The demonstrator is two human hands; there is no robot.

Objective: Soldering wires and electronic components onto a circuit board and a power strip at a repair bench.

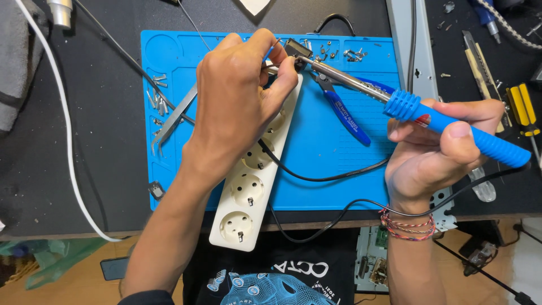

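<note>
Right hand (pixel 435 152) is wrapped around the blue ribbed handle of a soldering iron (pixel 451 127), thumb on top, fingers curled under. The metal shaft runs up-left and the tip meets a small black component (pixel 296 52) near the top end of the power strip.

Left hand (pixel 237 107) is over the upper part of the cream power strip (pixel 248 192), fingertips pinched at that same black component – it looks like a thin strand of wire is held there too, but I can't tell exactly what sits between the fingers.

The power strip lies diagonally on the blue work mat (pixel 339 186), lower end hanging past the desk edge. Three sockets are visible, the rest is under the hand.

Containers – the mat has moulded trays:
- top-edge compartments hold loose screws and small metal bits (pixel 353 55)
- left-side compartments hold a few screws or pins (pixel 158 101)
- the round recess at top left shows nothing in it

Also on the mat: blue-handled cutters (pixel 344 116) just beside the iron's shaft, and tweezers (pixel 172 121) on the left, partly under the left hand. A black cable (pixel 316 178) loops across the mat from under the left hand.

Off the mat on the right: utility knife (pixel 477 65), yellow-handled screwdriver (pixel 522 107). A white cable (pixel 65 130) runs down the left side of the desk.
</note>
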